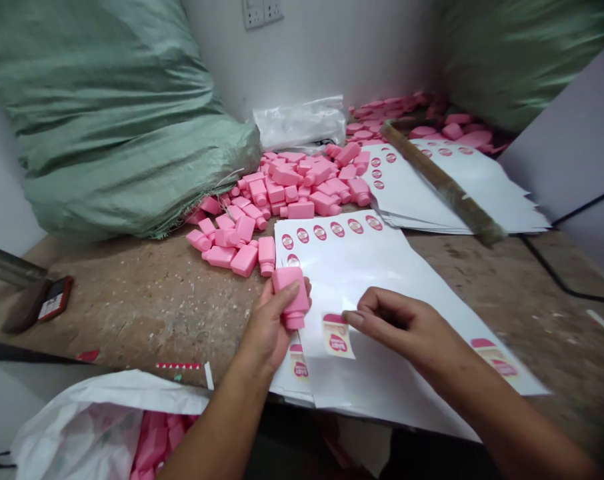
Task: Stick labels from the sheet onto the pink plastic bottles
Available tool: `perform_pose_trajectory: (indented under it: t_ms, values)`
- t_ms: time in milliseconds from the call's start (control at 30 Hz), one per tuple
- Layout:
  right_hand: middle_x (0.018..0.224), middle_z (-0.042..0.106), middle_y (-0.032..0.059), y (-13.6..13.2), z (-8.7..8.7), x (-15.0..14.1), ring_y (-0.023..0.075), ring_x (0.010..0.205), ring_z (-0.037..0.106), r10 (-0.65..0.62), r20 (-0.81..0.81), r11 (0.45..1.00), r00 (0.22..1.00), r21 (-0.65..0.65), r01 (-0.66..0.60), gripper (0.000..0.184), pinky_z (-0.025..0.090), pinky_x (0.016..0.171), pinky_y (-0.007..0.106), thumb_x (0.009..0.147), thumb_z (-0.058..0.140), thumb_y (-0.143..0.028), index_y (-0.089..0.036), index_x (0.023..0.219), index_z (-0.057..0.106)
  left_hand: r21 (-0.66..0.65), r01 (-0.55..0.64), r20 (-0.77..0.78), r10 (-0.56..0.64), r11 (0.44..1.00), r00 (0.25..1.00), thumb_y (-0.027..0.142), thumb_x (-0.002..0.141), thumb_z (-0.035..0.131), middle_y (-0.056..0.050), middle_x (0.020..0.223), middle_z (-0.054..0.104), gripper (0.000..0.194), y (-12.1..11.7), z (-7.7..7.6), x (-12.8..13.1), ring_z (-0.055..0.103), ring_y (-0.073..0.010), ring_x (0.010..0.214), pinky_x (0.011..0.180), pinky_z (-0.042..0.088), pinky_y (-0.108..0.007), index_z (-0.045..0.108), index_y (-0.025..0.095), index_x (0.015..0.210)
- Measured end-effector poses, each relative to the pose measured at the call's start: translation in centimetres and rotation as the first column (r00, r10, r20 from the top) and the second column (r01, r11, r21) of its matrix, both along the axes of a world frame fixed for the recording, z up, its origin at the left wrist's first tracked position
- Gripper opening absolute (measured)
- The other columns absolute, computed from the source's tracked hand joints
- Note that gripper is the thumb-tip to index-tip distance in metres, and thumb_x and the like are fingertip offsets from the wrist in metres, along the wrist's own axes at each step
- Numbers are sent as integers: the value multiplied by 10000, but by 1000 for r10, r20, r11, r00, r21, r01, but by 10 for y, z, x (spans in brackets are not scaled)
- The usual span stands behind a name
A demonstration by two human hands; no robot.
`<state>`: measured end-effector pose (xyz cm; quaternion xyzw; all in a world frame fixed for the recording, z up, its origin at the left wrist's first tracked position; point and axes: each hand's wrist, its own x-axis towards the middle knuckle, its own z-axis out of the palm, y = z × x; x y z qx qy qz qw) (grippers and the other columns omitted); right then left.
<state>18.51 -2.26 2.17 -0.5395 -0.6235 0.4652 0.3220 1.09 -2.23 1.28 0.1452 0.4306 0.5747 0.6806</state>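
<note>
My left hand [272,327] is wrapped round a pink plastic bottle [291,293], its neck pointing down toward me. To the right, my right hand [392,317] pinches the upper corner of a label [338,337] marked "BABY" between thumb and forefinger. That label hangs a little apart from the bottle, above a white sticker sheet [382,273]. Small oval stickers run along the sheet's far edge, and another larger label [497,360] is near its right corner. Beyond the sheet lies a heap of pink bottles [292,177].
Green woven sacks [132,127] stand at the back left and right. More sticker sheets [492,193] lie at right under a brown taped bar [442,180]. A phone-like object [56,298] sits at the left. Below the table edge, a white sack [92,413] holds pink bottles.
</note>
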Motion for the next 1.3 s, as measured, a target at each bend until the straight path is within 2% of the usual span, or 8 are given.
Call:
perform_pose_trajectory:
  t_ms: [233, 400, 600, 767, 867, 1000, 1167, 1300]
  values:
    - [537, 415, -38, -14, 22, 2, 115, 519, 375, -14, -54, 999, 998, 34, 16, 377, 316, 462, 245, 752, 599, -499, -213, 560, 447, -10, 141, 37, -141, 990, 989, 392, 850, 607, -102, 992, 702, 353, -33, 20, 19, 658, -226, 975, 866, 513, -350, 585, 161, 1116]
    - [571, 481, -25, -18, 17, 6, 128, 557, 442, -11, -90, 1000, 996, -1, 11, 367, 364, 502, 254, 769, 579, -508, -212, 583, 464, -46, 157, 96, -152, 987, 984, 517, 892, 465, -112, 1015, 692, 446, -43, 21, 28, 666, -239, 939, 800, 536, -363, 593, 153, 1117]
    - [612, 585, 0, -18, 9, 9, 161, 617, 548, -8, -118, 1000, 993, -17, 6, 360, 409, 545, 275, 789, 588, -508, -215, 615, 472, -9, 211, 96, -209, 978, 973, 594, 868, 443, -123, 1069, 663, 526, -46, 17, 30, 675, -253, 878, 657, 530, -325, 579, 173, 1152]
    - [617, 590, -3, -19, 7, 9, 158, 618, 544, -16, -128, 999, 992, -31, 12, 349, 408, 552, 276, 799, 594, -495, -217, 629, 471, 22, 239, 83, -240, 971, 967, 563, 877, 460, -130, 1124, 634, 492, -49, 18, 31, 658, -256, 922, 697, 530, -334, 577, 172, 1153]
    - [603, 573, -11, -20, 7, 8, 148, 593, 521, -29, -81, 999, 996, 10, 30, 357, 395, 532, 267, 812, 575, -509, -218, 630, 477, 46, 269, 16, -270, 962, 963, 433, 841, 602, -104, 1118, 623, 393, -51, 20, 31, 647, -240, 950, 730, 525, -319, 569, 189, 1147]
    - [546, 521, -24, -23, 7, 11, 139, 529, 469, -89, 108, 982, 990, 177, 69, 354, 367, 494, 265, 809, 554, -499, -225, 598, 477, 22, 304, -51, -303, 952, 952, 178, 718, 726, -73, 1089, 621, 495, -55, 24, 30, 651, -199, 933, 745, 517, -276, 514, 203, 1165]
    - [583, 558, -7, -27, 5, 18, 173, 561, 508, -320, 248, 893, 915, 402, 203, 330, 364, 521, 290, 809, 546, -536, -240, 664, 547, -20, 348, 6, -348, 937, 937, 182, 726, 691, -116, 1033, 654, 641, -60, 25, 28, 681, -201, 823, 641, 513, -247, 346, 217, 1265]
    - [611, 579, -15, -32, 12, 9, 165, 573, 530, -207, 200, 909, 958, 401, 113, 279, 385, 534, 279, 791, 585, -501, -242, 694, 550, -6, 338, -52, -338, 941, 940, 208, 765, 647, -30, 920, 626, 495, -61, 21, 29, 684, -182, 757, 560, 505, -212, 408, 245, 1196]
